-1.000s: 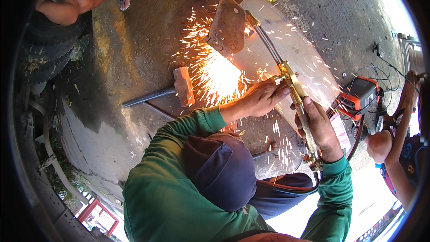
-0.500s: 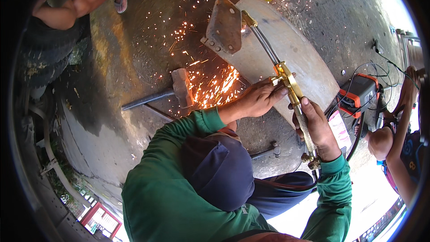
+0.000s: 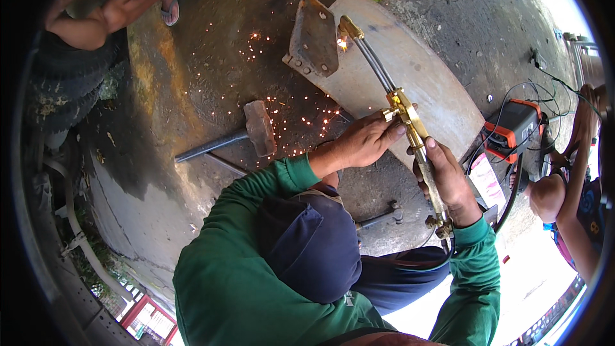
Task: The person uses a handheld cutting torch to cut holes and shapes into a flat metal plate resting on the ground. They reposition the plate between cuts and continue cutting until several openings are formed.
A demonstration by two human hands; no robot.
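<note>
Hold the long brass cutting torch [image 3: 410, 122] just as gripped now: right hand [image 3: 448, 182] clamped round the rear handle above the hose valves, left hand [image 3: 365, 144] closed on the brass head further forward, fingertips pinching near the lever. Brace both green-sleeved forearms close to the body, probably the best way to steady the far tip. Feed the tip slowly along the edge of the small rusty steel plate [image 3: 314, 37], where the flame burns at the plate's upper right corner, on top of the broad curved grey steel sheet [image 3: 410, 70]. Watch the orange sparks scattering over the concrete floor [image 3: 218, 57] toward the steel sledgehammer [image 3: 256, 129] lying left of the hands. Mind the hoses near the orange-and-black welding machine [image 3: 512, 125] to the right. Beware the bystander's hands [image 3: 96, 19] at far upper left, well apart from the flame.
</note>
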